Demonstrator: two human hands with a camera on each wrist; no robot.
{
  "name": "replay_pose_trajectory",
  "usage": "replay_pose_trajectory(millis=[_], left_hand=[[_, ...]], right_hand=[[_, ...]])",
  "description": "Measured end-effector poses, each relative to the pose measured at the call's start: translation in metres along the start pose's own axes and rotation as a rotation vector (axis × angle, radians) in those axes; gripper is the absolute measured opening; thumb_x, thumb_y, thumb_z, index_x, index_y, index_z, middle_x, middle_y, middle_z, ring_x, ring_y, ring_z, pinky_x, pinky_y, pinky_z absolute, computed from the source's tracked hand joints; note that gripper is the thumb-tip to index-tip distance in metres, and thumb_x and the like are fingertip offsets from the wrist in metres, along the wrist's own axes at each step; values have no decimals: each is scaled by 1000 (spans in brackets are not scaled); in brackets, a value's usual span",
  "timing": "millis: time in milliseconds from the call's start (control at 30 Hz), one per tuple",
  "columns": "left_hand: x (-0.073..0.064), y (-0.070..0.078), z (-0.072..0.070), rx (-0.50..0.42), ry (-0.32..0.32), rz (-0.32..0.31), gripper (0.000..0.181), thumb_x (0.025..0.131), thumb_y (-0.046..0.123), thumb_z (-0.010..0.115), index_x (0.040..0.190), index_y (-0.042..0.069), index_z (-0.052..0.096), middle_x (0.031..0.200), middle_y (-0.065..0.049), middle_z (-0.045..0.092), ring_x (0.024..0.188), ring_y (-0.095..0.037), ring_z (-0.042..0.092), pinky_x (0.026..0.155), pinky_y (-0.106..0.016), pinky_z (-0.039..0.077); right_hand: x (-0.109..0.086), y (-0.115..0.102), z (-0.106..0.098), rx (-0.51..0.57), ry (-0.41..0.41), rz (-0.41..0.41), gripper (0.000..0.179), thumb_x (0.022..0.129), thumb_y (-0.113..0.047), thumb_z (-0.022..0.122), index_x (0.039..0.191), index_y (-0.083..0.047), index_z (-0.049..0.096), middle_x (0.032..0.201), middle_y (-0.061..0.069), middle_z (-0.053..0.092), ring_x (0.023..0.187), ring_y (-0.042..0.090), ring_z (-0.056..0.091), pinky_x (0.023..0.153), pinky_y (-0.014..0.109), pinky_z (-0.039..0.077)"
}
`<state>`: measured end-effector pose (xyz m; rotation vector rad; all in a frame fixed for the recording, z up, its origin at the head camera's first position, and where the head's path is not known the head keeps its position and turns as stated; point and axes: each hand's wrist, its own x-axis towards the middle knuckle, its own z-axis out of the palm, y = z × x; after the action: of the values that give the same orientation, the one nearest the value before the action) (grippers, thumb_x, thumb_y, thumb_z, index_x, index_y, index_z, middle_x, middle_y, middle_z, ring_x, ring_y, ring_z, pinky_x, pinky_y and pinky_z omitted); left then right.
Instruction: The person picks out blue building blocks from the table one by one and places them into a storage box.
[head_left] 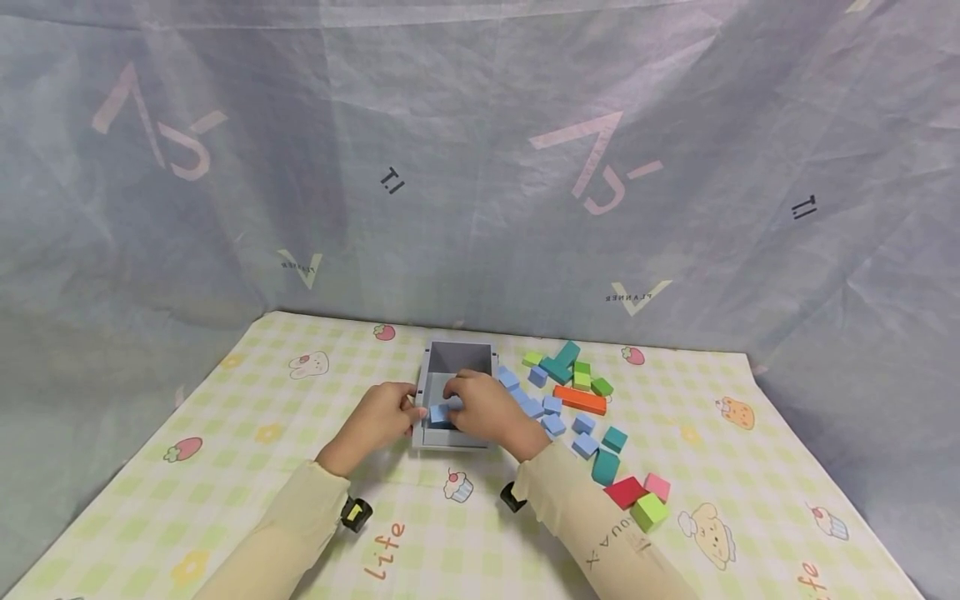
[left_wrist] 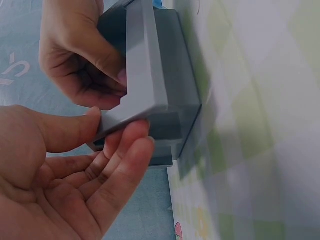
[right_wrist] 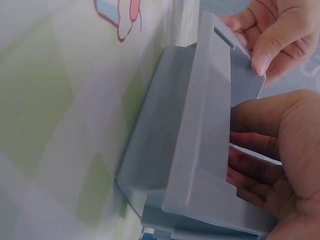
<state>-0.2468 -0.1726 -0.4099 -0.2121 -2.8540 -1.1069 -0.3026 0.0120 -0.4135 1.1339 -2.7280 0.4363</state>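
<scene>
The grey rectangular box stands on the checked cloth, its open side upward. Inside, toward its front left corner, lies a light blue block; perhaps another blue block is beside it, partly hidden.

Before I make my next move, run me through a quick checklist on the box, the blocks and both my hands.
1. Box upright on the tablecloth: ok, its open top faces up.
2. Left hand on the box: ok, it pinches the left edge near the front corner.
3. Right hand clear of the box: not ok, it reaches inside.
4. Right hand's grip on a block: cannot tell, the hand itself hides it.
5. Blue block inside the box: ok, near the front end.
6. Space right of the box free: not ok, the orange block and other loose blocks lie there.
</scene>
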Motion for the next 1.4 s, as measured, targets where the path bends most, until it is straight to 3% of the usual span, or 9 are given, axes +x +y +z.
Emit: replay_pose_trajectory(millis=[233,467,767,1033,1300,1400], left_hand=[[0,0,1,11,-4,21,11,93,10,70,100,2,69,59,2,58,50,-11,55,52,-28,41],[1,-1,5,-7,-12,22,21,92,11,71,109,-2,69,63,-3,62,51,-11,56,53,-27,42],[2,1,4,-10,-16,21,20,93,12,71,109,0,70,61,-1,60,51,-13,56,53,-29,41],[1,0,3,-7,-17,-2,36,94,13,69,125,-4,64,65,-2,60,54,-12,56,56,-29,43],[0,0,0,14,-5,6,23,94,13,70,112,-1,68,63,0,59,53,-13,54,56,-30,41],[-1,-1,-1,15,-10,4,25,94,13,70,114,-2,67,63,-1,59,53,-13,54,56,-30,41]], right_hand=[[-4,3,-1,138,14,14,23,90,-11,70,112,-6,72,105,6,68,97,19,65,86,34,53],[-8,9,-6,250,14,-11,24,92,-12,69,114,-4,71,108,12,68,100,28,64,87,38,53],[-22,18,-36,289,108,29,24,90,-18,74,114,-14,72,113,2,66,104,22,63,88,40,53],[-53,45,-67,298,239,22,27,88,-11,77,113,-8,71,117,4,66,107,23,63,87,41,55],[-89,71,-83,277,208,124,29,89,-15,76,118,-11,69,119,2,64,107,25,64,90,47,53],[-99,80,-83,271,190,160,30,90,-14,75,119,-10,68,119,4,64,107,27,64,90,49,53]])
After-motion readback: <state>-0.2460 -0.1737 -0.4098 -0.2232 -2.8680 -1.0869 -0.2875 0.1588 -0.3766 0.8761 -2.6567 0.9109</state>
